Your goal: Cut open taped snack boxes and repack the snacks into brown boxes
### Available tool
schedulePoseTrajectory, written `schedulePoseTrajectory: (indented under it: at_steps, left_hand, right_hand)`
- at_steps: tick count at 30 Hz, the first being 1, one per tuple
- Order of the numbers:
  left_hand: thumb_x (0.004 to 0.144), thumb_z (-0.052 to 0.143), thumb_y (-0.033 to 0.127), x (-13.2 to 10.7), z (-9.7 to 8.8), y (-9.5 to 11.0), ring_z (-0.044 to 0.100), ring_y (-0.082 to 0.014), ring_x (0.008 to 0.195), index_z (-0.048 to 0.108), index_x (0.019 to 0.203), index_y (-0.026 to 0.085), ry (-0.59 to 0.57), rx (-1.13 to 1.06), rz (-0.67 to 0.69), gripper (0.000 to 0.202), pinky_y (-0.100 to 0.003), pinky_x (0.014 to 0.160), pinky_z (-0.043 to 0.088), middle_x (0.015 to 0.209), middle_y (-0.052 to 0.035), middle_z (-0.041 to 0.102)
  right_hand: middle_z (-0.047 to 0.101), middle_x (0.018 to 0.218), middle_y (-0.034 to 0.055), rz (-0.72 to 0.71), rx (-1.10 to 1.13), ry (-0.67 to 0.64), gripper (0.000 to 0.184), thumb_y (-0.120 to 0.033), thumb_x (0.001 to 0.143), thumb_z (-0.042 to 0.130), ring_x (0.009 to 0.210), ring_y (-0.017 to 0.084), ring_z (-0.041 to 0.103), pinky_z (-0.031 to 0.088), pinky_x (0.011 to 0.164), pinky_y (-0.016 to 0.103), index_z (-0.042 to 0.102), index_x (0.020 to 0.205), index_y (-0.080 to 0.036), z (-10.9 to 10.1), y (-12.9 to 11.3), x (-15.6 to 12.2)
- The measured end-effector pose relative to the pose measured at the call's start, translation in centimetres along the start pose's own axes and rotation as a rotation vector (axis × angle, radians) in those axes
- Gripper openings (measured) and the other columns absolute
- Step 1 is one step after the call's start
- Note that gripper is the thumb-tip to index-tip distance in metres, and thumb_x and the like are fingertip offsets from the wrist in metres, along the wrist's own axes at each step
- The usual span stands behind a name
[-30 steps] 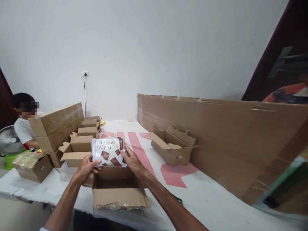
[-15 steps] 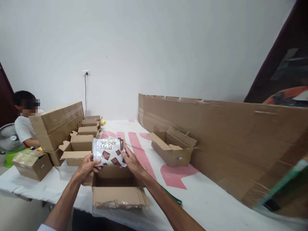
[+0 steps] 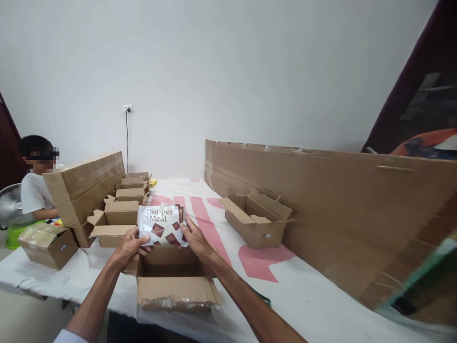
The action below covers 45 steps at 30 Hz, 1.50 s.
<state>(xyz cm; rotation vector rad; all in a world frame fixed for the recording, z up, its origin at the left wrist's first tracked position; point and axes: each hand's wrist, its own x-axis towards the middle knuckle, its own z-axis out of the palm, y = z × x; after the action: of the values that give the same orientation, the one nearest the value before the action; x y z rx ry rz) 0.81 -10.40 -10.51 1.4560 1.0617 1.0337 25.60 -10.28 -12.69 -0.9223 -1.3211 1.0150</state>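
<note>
At the far left a person [image 3: 34, 190] in a white shirt sits beside a fan [image 3: 9, 205], behind a small box [image 3: 48, 245] with clear plastic on top, which stands on the table [image 3: 303, 290]. Next come a stack of large closed boxes [image 3: 85, 183] and, just right of it, a row of small boxes [image 3: 124, 202] running back toward the wall. The left hand [image 3: 130, 247] grips the lower left edge of a white packet [image 3: 162, 225] printed "Super Meal", its fingers curled behind and thumb in front. The packet is held upright, facing the camera, just above the far edge of an open box [image 3: 171, 274] at the table's near edge. The right hand [image 3: 194, 240] clamps the packet's right edge, thumb on the front and fingers behind. Further right another open box [image 3: 257, 221] sits on the white and pink cloth, near a long cardboard sheet [image 3: 339, 209] that stands on edge.
</note>
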Motion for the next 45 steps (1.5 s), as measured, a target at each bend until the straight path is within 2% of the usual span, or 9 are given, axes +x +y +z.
schedulePoseTrajectory:
  at_steps: [2, 7, 12, 21, 26, 35, 40, 45]
  left_hand:
    - [0.070, 0.091, 0.048, 0.4, 0.0, 0.1, 0.072, -0.0147, 0.063, 0.071, 0.103, 0.012, 0.005, -0.015, 0.012, 0.053, -0.019, 0.051, 0.054, 0.090, -0.0123, 0.079]
    - [0.065, 0.094, 0.044, 2.4, 0.0, 0.4, 0.073, -0.0163, 0.060, 0.068, 0.100, 0.012, 0.034, -0.049, -0.004, 0.054, -0.020, 0.051, 0.054, 0.084, -0.0102, 0.078]
    - [0.062, 0.096, 0.042, 3.7, -0.1, 0.6, 0.073, -0.0162, 0.058, 0.067, 0.100, 0.012, 0.047, -0.048, -0.011, 0.056, -0.021, 0.051, 0.055, 0.083, -0.0101, 0.079]
    - [0.065, 0.093, 0.039, 4.4, 0.0, 0.7, 0.072, -0.0157, 0.057, 0.068, 0.095, 0.013, 0.037, -0.034, 0.008, 0.047, -0.021, 0.051, 0.055, 0.079, -0.0103, 0.079]
    - [0.067, 0.091, 0.039, 4.6, 0.0, 0.7, 0.072, -0.0155, 0.058, 0.068, 0.097, 0.012, 0.027, -0.027, 0.015, 0.047, -0.021, 0.051, 0.055, 0.080, -0.0113, 0.079]
    - [0.064, 0.092, 0.037, 5.1, 0.2, 0.1, 0.071, -0.0155, 0.056, 0.068, 0.094, 0.013, 0.026, -0.041, 0.003, 0.045, -0.019, 0.049, 0.052, 0.075, -0.0089, 0.076]
    - [0.061, 0.094, 0.039, 4.9, 0.2, 1.0, 0.072, -0.0161, 0.059, 0.068, 0.099, 0.013, 0.031, -0.070, 0.026, 0.052, -0.021, 0.051, 0.054, 0.082, -0.0088, 0.078]
    - [0.058, 0.097, 0.043, 4.4, 0.1, 3.2, 0.071, -0.0160, 0.062, 0.069, 0.104, 0.013, 0.070, -0.109, 0.114, 0.061, -0.022, 0.054, 0.055, 0.089, -0.0077, 0.078]
  right_hand:
    - [0.076, 0.107, 0.0075, -0.032, -0.019, 0.001, 0.049, -0.062, 0.086, 0.063, 0.095, 0.027, 0.068, 0.059, 0.079, 0.039, 0.067, 0.119, -0.026, -0.2, 0.0, 0.7]
    - [0.075, 0.096, 0.0051, -0.047, -0.056, -0.003, 0.044, -0.063, 0.088, 0.060, 0.085, 0.025, 0.067, 0.057, 0.071, 0.035, 0.066, 0.110, -0.026, -0.6, 0.1, 3.4]
    - [0.077, 0.105, 0.0084, -0.094, -0.061, 0.002, 0.044, -0.063, 0.087, 0.060, 0.097, 0.027, 0.069, 0.056, 0.088, 0.039, 0.067, 0.106, -0.024, -0.6, 0.3, 5.2]
    - [0.078, 0.107, 0.0111, -0.107, -0.053, 0.008, 0.051, -0.072, 0.086, 0.058, 0.107, 0.029, 0.068, 0.055, 0.090, 0.039, 0.065, 0.106, -0.026, -0.6, 0.9, 5.6]
    - [0.077, 0.107, 0.0110, -0.119, -0.059, 0.012, 0.056, -0.074, 0.086, 0.056, 0.104, 0.029, 0.068, 0.055, 0.090, 0.039, 0.064, 0.109, -0.024, -0.7, 1.0, 5.6]
    - [0.074, 0.124, 0.0158, -0.128, -0.072, 0.031, 0.061, -0.071, 0.086, 0.056, 0.115, 0.031, 0.068, 0.052, 0.104, 0.045, 0.064, 0.119, -0.020, -0.7, 1.2, 5.5]
    - [0.074, 0.126, 0.0149, -0.136, -0.083, 0.060, 0.058, -0.065, 0.085, 0.058, 0.119, 0.033, 0.066, 0.052, 0.105, 0.047, 0.064, 0.123, -0.022, -0.5, 0.0, 5.6]
    - [0.071, 0.134, 0.0109, -0.215, -0.068, 0.044, 0.055, -0.057, 0.091, 0.053, 0.118, 0.029, 0.067, 0.053, 0.103, 0.042, 0.061, 0.134, -0.023, -0.3, -3.4, 4.7]
